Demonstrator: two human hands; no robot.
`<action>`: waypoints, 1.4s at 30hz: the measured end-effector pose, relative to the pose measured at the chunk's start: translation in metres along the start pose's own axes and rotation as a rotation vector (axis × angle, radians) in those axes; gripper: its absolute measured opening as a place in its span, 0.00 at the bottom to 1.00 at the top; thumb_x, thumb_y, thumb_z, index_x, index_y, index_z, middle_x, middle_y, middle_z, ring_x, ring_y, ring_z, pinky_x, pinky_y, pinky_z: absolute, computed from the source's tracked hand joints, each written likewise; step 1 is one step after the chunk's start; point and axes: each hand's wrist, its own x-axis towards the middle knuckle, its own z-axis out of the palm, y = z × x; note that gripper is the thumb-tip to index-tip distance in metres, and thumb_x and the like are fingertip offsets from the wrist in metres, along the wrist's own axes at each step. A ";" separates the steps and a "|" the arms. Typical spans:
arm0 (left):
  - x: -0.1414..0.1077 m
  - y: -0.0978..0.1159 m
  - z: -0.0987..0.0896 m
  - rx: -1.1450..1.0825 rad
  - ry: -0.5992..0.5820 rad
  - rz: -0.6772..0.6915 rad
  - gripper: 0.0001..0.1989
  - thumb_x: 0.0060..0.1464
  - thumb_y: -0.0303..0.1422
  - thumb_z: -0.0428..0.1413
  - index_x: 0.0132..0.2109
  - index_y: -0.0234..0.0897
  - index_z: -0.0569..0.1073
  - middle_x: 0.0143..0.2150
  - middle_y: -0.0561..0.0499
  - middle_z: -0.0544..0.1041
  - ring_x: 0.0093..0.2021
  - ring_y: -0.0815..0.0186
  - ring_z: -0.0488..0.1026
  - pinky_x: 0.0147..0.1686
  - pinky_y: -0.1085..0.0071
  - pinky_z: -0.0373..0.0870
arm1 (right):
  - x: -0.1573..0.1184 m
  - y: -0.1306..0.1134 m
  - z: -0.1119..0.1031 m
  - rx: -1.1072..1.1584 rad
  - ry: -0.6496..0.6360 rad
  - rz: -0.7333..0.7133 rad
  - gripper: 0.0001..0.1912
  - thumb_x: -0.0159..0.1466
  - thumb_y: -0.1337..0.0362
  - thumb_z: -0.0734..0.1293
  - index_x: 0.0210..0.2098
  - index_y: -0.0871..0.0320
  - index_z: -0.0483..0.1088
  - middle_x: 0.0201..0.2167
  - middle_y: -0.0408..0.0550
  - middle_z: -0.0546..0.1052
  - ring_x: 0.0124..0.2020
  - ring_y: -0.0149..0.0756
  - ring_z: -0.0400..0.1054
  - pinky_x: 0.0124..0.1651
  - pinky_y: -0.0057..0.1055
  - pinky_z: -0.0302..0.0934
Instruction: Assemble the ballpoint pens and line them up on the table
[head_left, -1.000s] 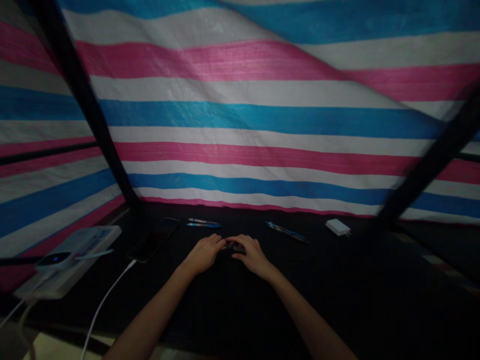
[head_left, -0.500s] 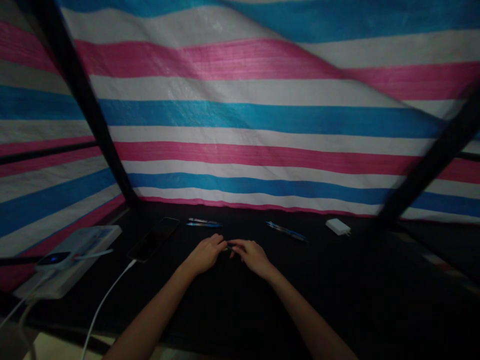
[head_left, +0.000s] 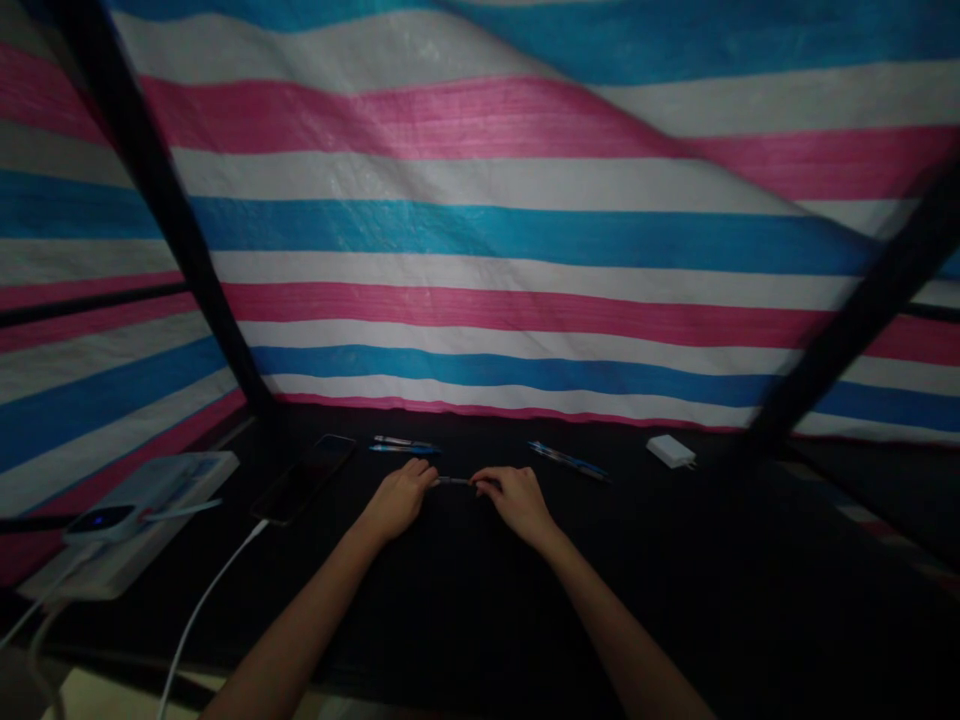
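Nearest, at lower left past the front edge of a black, flat tabletop (head_left: 465,610), a pale yellowish surface (head_left: 112,695), too cropped to identify or to call a container. Alongside, running up from the bottom, a thin white cable (head_left: 201,585). Further in, near mid-view, a slim, greyish, pen-like rod (head_left: 454,481), held crosswise between two bare hands: gripped at one end by the curled fingers of the left hand (head_left: 401,495), pinched at the other by thumb and fingers of the right hand (head_left: 519,500). Impossible to tell whether in one piece or two, or whether touching the tabletop. Probably at a two-handed handling step; for the next move, seemingly calling for a steady left grip and fine right-hand control. Off to the left, a black, rectangular smartphone (head_left: 304,482), lying flat with the cable at its near end; farther left, a whitish, long block (head_left: 161,540) bearing a small device with a dark, blue-lit screen (head_left: 105,522). Beyond the hands, two slim blue-and-pale pens (head_left: 405,446) side by side, a slanting blue pen or pair (head_left: 568,460), and a white, boxy plug adapter (head_left: 670,451). Nothing recognisable as a container among these, so no contents to report. Farthest, behind slanting black posts (head_left: 161,190), a blue, pink and white striped sheet (head_left: 480,235).
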 end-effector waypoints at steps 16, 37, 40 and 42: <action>-0.002 0.005 0.002 -0.134 -0.032 0.089 0.09 0.60 0.30 0.41 0.38 0.37 0.65 0.34 0.52 0.68 0.36 0.67 0.66 0.36 0.73 0.61 | -0.009 -0.001 0.010 0.044 -0.040 -0.236 0.14 0.62 0.66 0.57 0.46 0.53 0.66 0.41 0.47 0.71 0.43 0.35 0.63 0.48 0.35 0.53; -0.002 0.002 -0.001 -0.081 0.012 0.040 0.10 0.60 0.31 0.41 0.39 0.36 0.67 0.33 0.51 0.69 0.35 0.67 0.67 0.35 0.72 0.62 | -0.005 0.003 0.003 -0.001 0.006 -0.198 0.12 0.61 0.62 0.59 0.44 0.52 0.65 0.40 0.44 0.73 0.42 0.34 0.66 0.45 0.33 0.54; -0.003 0.001 0.001 -0.081 0.012 0.041 0.10 0.61 0.31 0.41 0.39 0.36 0.67 0.34 0.51 0.69 0.35 0.66 0.67 0.35 0.72 0.63 | -0.004 0.003 0.003 0.058 0.023 -0.199 0.15 0.59 0.62 0.62 0.46 0.53 0.62 0.42 0.45 0.71 0.42 0.33 0.65 0.43 0.30 0.56; -0.003 0.001 0.002 -0.081 0.008 0.040 0.10 0.61 0.32 0.41 0.39 0.36 0.67 0.34 0.51 0.69 0.35 0.66 0.67 0.35 0.71 0.63 | -0.004 0.002 0.002 0.074 0.008 -0.205 0.11 0.58 0.64 0.63 0.42 0.55 0.64 0.39 0.44 0.72 0.40 0.32 0.66 0.41 0.28 0.56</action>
